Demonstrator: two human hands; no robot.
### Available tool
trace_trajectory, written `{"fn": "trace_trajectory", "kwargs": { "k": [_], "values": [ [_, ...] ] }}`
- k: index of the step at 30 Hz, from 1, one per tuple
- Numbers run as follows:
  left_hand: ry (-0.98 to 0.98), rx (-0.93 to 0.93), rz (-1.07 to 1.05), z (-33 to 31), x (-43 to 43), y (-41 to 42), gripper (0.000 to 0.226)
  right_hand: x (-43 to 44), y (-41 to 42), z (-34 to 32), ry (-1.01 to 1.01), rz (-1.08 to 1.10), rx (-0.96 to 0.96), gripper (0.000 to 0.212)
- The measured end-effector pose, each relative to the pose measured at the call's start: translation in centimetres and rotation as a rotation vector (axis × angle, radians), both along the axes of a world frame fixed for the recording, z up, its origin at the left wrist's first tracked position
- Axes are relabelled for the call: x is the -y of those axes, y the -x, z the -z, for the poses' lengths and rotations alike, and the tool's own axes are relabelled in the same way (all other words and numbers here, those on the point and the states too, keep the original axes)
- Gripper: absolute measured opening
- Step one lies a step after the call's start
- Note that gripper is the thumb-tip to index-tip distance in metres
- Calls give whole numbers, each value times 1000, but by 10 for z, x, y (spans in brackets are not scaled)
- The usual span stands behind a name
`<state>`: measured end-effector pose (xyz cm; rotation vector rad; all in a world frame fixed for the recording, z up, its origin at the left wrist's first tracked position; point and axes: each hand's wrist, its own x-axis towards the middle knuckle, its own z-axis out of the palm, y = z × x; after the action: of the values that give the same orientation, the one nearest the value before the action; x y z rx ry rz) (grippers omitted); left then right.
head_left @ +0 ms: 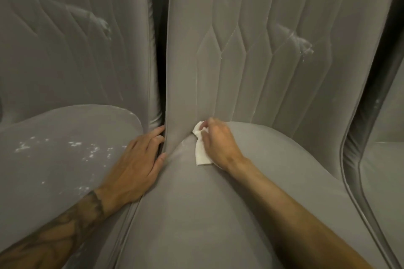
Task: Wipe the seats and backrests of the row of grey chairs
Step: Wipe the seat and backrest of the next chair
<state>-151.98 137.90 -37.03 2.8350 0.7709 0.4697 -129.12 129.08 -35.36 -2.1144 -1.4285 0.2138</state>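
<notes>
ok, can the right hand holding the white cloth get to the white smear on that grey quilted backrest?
Probably yes. The right hand pinches the white cloth low by the grey seat; the grey quilted backrest up to the white smear looks bare, only a stretch.

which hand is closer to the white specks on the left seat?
Left. The left hand rests just right of the white specks; the right hand grips a cloth on the middle seat.

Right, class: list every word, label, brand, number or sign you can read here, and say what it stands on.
None: no readable text on the grey chairs, or on the white cloth in the right hand.
The tattoo on the left forearm is a dark pattern; no letters made out.
</notes>
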Motion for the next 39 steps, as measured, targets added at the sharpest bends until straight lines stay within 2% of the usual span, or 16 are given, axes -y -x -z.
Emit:
{"fn": "trace_trajectory", "kwargs": {
  "k": [3,7,10,12,15,18,20,23,25,27,29,32,36,39],
  "values": [
    [9,17,2,-1,-1,0,43,-11,34,1,-10,58,17,21],
    [36,19,1,-1,0,-1,46,10,64,8,-53,-198,-77,17],
    [51,27,8,0,-1,0,46,23,38,0,-38,-242,38,20],
    [37,45,16,0,-1,-2,45,33,13,-6,-22,-122,114,23],
    [40,62,28,5,-4,-2,39,70,-37,-9,-31,220,91,19],
    [40,93,31,9,-8,-2,35,126,-74,-3,-32,547,179,18],
    [35,106,42,11,-9,-2,34,142,-76,3,-32,652,137,20],
    [39,114,56,12,-10,-2,33,108,-51,7,-66,468,79,19],
    [48,120,54,9,-9,0,32,64,-16,6,-93,305,9,22],
    [66,138,72,6,-10,1,33,21,32,11,-97,200,21,23],
    [111,167,87,0,-13,3,34,-2,80,16,-110,176,51,26],
    [136,147,96,-7,-18,11,40,-3,120,21,-129,252,59,24],
    [184,121,126,-18,-22,19,49,10,173,19,-152,-12,22,23],
    [207,155,104,-29,-28,16,49,9,155,14,-193,-10,-29,18]
  ]
}}
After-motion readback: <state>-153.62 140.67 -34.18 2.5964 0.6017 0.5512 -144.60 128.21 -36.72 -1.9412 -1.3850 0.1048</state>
